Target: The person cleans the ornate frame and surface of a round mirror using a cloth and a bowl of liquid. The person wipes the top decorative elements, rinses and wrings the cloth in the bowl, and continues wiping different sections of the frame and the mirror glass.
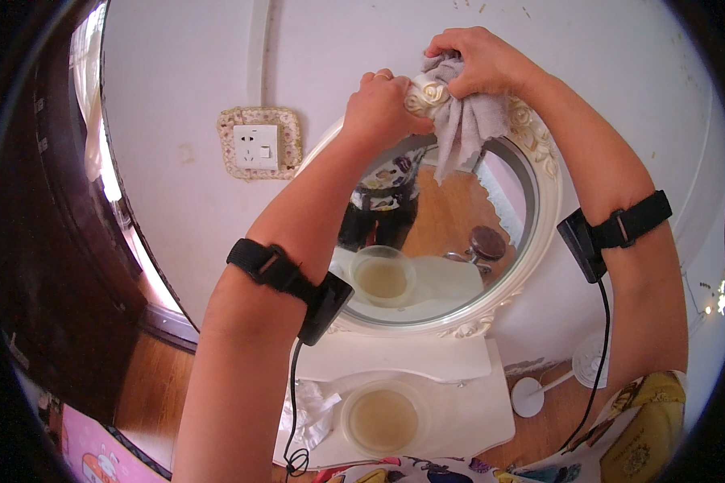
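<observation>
An oval mirror (451, 201) in a cream frame (549, 233) with carved roses stands against the wall. At the top of the frame, my left hand (383, 111) grips the edge beside a carved rose (427, 95), its thumb on the front. My right hand (482, 63) is closed on a greyish cloth (474, 129) and presses it against the carved top just right of that rose. A loose end of the cloth hangs down over the glass. The fingertips of my left hand behind the frame are partly hidden.
Below the mirror, a white dressing table (467, 410) holds a round tub of cloudy water (384, 420) and a crumpled clear plastic bag (308, 414). A wall socket (256, 146) is at the left. A white fan (532, 396) stands on the floor at the right.
</observation>
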The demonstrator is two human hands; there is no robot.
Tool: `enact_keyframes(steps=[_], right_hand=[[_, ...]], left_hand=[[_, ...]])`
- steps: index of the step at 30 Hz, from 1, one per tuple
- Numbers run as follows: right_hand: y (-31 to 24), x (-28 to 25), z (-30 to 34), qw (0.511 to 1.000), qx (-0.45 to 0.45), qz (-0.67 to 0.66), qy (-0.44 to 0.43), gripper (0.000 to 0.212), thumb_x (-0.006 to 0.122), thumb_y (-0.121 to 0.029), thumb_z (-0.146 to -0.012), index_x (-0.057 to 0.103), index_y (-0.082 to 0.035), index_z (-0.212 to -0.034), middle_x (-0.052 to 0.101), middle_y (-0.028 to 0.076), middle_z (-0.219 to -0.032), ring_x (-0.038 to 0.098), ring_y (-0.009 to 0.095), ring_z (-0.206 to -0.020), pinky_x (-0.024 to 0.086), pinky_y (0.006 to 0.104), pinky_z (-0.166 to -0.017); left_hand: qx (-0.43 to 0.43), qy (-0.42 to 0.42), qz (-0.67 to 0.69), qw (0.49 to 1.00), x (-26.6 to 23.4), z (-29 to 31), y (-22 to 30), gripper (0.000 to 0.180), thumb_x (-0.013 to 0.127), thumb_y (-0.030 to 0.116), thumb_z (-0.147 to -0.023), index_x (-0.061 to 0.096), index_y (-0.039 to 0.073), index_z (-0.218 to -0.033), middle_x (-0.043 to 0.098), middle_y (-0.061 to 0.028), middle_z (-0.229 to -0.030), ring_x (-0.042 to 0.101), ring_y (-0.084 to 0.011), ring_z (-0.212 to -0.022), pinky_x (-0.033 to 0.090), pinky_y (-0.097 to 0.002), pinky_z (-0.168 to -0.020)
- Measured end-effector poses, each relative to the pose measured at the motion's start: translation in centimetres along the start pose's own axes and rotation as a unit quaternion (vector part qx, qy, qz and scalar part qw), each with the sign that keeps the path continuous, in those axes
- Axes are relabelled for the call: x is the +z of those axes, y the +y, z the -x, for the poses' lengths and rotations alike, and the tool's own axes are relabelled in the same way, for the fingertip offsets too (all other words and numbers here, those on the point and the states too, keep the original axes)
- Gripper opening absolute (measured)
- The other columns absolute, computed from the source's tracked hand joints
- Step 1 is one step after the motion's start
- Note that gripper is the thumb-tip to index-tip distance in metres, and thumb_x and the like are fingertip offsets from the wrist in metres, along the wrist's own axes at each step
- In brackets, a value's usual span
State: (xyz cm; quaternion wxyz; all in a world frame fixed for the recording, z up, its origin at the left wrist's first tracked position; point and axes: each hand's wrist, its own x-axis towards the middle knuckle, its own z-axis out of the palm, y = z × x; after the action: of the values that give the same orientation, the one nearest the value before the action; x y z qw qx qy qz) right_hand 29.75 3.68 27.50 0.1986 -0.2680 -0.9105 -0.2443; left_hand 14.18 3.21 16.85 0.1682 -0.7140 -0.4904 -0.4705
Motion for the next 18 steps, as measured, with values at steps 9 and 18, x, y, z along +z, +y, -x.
enact_keyframes(steps=[9, 18], right_hand=[[-0.4, -0.5, 0.2, 0.999, -0.037, 0.010, -0.004, 0.041, 0.061, -0.005, -0.053, 0.058, -0.004, -0.093, 0.061, 0.011, -0.087, 0.058, 0.024, -0.078, 0.046, 0.0296, -0.075], [0.7, 1.9, 1.3, 0.981, -0.109, -0.007, 0.160, 0.044, 0.065, -0.014, -0.053, 0.061, -0.007, -0.096, 0.063, 0.013, -0.086, 0.061, 0.027, -0.078, 0.048, 0.0328, -0.070]], left_hand=[[0.043, 0.030, 0.009, 0.999, 0.5, -0.1, -0.7, 0.059, 0.073, 0.035, -0.055, 0.058, 0.005, -0.103, 0.055, -0.0137, -0.097, 0.050, -0.0315, -0.094, 0.043, -0.0381, -0.081], [0.029, 0.032, -0.050, 0.998, 1.3, -0.5, -1.2, 0.060, 0.072, 0.038, -0.055, 0.059, 0.005, -0.104, 0.056, -0.0154, -0.097, 0.050, -0.0326, -0.096, 0.043, -0.0389, -0.082]])
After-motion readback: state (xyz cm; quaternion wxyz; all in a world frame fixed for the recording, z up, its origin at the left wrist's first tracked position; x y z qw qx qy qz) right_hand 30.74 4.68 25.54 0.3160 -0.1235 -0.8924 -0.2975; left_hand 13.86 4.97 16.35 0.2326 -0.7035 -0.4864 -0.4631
